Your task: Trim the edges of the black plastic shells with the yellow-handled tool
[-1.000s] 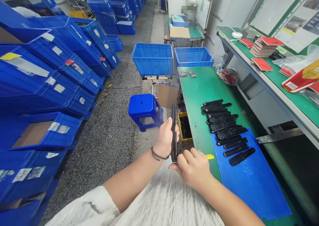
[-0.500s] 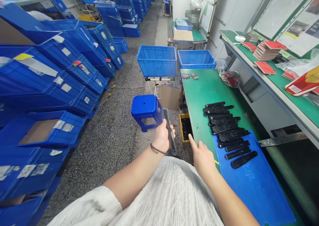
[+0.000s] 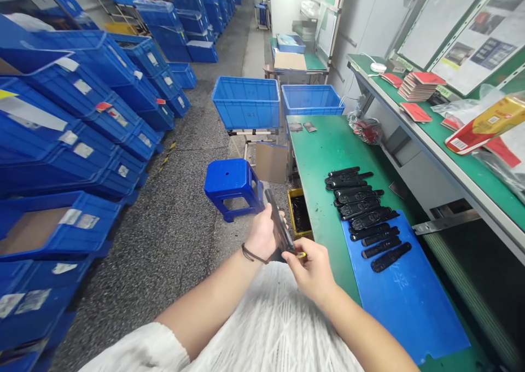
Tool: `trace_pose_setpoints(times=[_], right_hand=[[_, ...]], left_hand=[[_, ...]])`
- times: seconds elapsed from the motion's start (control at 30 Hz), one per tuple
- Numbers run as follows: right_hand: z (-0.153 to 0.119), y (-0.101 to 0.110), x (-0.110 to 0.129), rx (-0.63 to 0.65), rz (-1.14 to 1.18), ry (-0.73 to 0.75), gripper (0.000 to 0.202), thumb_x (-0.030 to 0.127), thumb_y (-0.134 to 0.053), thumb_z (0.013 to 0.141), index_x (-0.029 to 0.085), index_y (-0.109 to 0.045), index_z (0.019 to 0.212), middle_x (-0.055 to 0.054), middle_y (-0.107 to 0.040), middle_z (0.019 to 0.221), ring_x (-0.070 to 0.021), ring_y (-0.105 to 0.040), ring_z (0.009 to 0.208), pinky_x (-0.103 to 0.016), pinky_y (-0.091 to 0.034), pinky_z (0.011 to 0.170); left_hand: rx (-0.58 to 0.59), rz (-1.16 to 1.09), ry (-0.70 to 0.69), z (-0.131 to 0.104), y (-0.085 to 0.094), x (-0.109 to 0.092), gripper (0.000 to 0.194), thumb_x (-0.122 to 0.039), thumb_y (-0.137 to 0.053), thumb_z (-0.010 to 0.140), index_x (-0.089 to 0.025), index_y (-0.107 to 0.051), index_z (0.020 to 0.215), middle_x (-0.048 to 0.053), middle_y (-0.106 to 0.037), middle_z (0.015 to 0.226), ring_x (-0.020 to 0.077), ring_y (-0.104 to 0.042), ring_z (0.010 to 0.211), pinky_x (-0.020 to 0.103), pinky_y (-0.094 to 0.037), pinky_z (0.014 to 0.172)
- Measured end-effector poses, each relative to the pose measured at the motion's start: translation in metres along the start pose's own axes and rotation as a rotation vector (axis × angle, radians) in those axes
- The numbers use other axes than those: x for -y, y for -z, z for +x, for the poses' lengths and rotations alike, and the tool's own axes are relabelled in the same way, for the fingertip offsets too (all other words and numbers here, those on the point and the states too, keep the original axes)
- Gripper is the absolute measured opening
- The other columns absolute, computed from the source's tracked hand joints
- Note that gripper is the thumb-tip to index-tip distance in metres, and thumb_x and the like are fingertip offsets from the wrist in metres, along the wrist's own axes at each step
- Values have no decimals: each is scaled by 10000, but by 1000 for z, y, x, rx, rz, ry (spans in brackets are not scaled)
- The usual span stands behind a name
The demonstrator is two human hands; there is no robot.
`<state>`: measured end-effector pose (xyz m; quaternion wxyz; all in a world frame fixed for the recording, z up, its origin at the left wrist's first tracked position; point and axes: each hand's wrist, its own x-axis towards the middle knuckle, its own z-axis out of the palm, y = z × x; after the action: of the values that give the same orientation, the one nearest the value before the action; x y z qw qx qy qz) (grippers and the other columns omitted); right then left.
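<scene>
My left hand [image 3: 263, 232] is closed around a long, narrow black plastic part [image 3: 279, 221], held tilted in front of my body. At the near end of that part, my right hand [image 3: 314, 265] pinches a small tool with a yellow end [image 3: 301, 254]; fingers hide most of it, so its exact kind cannot be made out. Similar black plastic parts [image 3: 361, 205] lie in a row on the green bench [image 3: 311, 164], the nearest ones resting on a blue mat [image 3: 410, 306].
A yellow-rimmed bin [image 3: 302, 234] with dark pieces sits below the bench edge. Ahead are a blue stool [image 3: 229, 178] and a blue crate [image 3: 246, 104] on a stand. Stacked blue crates [image 3: 94, 115] line the left. Red booklets [image 3: 420, 87] lie on the right shelf.
My right hand has moved left to the near end of the black plastic part, and its extended index finger has closed into a pinch. The view has shifted slightly to the right.
</scene>
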<state>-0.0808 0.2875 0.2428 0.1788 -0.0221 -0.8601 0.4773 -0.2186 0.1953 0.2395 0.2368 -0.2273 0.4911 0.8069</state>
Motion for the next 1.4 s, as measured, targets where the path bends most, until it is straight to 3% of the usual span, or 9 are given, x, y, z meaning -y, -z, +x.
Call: trace_pose_setpoints(times=[0.13, 0.2, 0.33, 0.43, 0.57, 0.73, 0.8, 1.1, 1.4], right_hand=[[-4, 10, 11, -66, 8, 105, 244, 355, -599, 1014, 202, -584, 825, 25, -558, 681, -106, -497, 602, -238, -369, 576], [-7, 19, 21, -23, 51, 145, 288, 400, -595, 1029, 205, -566, 819, 32, -538, 672, -102, -476, 589, -240, -360, 570], [-11, 38, 42, 109, 133, 123, 300, 509, -592, 1031, 211, -576, 1005, 13, -598, 776, -119, -527, 645, -246, -420, 601], [-8, 56, 48, 220, -11, 192, 184, 326, -434, 1096, 202, -554, 1159, -40, -632, 929, -154, -556, 790, -287, -452, 704], [-3, 74, 47, 182, -413, 416, 298, 109, -343, 1050, 205, -625, 1066, -18, -571, 788, -166, -425, 714, -324, -303, 657], [0, 69, 51, 227, -441, 348, 602, 742, -404, 1008, 196, -587, 833, 13, -468, 723, -135, -328, 621, -313, -222, 591], [3, 65, 54, 193, -457, 351, 673, 829, -392, 962, 207, -516, 738, 31, -423, 683, -124, -273, 593, -309, -185, 578], [7, 62, 56, 32, -652, 503, 572, 641, -411, 1064, 210, -520, 703, 10, -436, 651, -160, -275, 625, -348, -180, 611], [2, 57, 43, -231, -874, 561, 451, 512, -427, 1090, 196, -623, 835, -16, -453, 643, -177, -298, 646, -380, -136, 627]], left_hand=[[76, 161, -344, -16, 20, -7, 339, -333, -807, 804, -217, -649, 1080, 82, -706, 1047, 228, -674, 992, 338, -535, 902], [310, 426, -688, -28, 32, -13, 339, -384, -808, 773, -237, -706, 1061, 97, -717, 1091, 269, -643, 1091, 392, -463, 1041], [770, 876, -932, -45, 43, -23, 353, -523, -633, 853, -253, -665, 627, 79, -592, 620, 248, -516, 644, 439, -436, 843], [761, 900, -922, -50, 39, -28, 469, -569, -538, 886, -265, -597, 535, 66, -496, 522, 220, -381, 544, 400, -349, 697], [821, 929, -1046, -53, 35, -29, 475, -480, -451, 963, -252, -562, 561, 67, -507, 534, 215, -397, 541, 381, -281, 657], [902, 923, -1319, -52, 32, -25, 467, -372, -306, 1049, -230, -523, 660, 34, -479, 557, 199, -380, 536, 365, -253, 617], [914, 895, -1393, -52, 30, -23, 453, -347, -287, 1059, -221, -502, 680, 21, -462, 565, 189, -362, 535, 357, -239, 606], [796, 886, -1354, -57, 26, -20, 441, -331, -270, 1075, -215, -466, 697, 13, -462, 595, 177, -374, 561, 352, -260, 611], [580, 883, -982, -74, 21, -2, 505, -392, -256, 1113, -208, -436, 679, 0, -437, 602, 151, -420, 569, 327, -290, 596]])
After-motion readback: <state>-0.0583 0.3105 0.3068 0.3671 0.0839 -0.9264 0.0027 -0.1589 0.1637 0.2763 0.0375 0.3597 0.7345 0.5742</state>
